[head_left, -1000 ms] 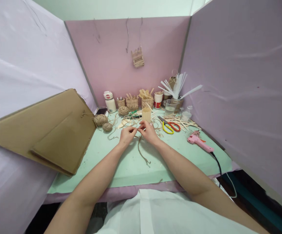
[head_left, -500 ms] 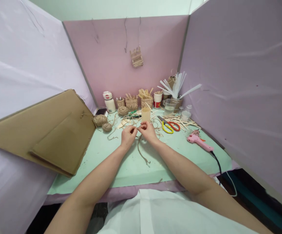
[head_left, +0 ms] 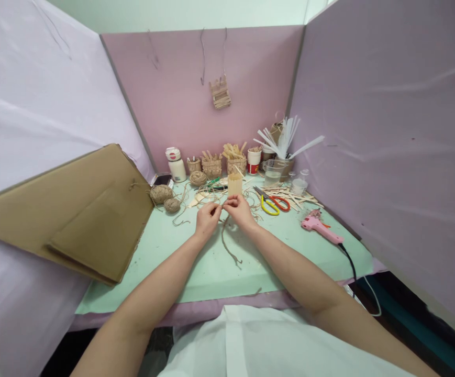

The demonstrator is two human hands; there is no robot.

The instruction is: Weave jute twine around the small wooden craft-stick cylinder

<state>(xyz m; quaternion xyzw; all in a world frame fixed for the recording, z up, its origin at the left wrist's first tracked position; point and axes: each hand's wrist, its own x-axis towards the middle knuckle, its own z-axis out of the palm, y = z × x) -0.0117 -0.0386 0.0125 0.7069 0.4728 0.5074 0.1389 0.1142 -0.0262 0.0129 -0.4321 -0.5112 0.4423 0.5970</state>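
Observation:
My left hand [head_left: 208, 217] and my right hand [head_left: 238, 209] are close together above the middle of the table, fingertips nearly touching. Both are closed in a pinch on a thin piece of brown twine [head_left: 227, 243], whose loose tail hangs down and lies toward the table's front. The part between the fingertips is mostly hidden. Just behind my right hand stands a small pale wooden-stick cup [head_left: 234, 184]. Loose strands of twine and thin wood pieces lie around it.
Scissors [head_left: 269, 204] with yellow and red handles lie at right, beyond them a pink glue gun [head_left: 321, 230] with a black cord. Twine balls [head_left: 162, 194] and a large cardboard sheet [head_left: 93, 220] are at left. Stick-filled baskets [head_left: 235, 165] and a white bottle [head_left: 176, 166] line the back.
Almost nothing differs. My right fingers have shifted very slightly, while both hands keep their pinch on the twine.

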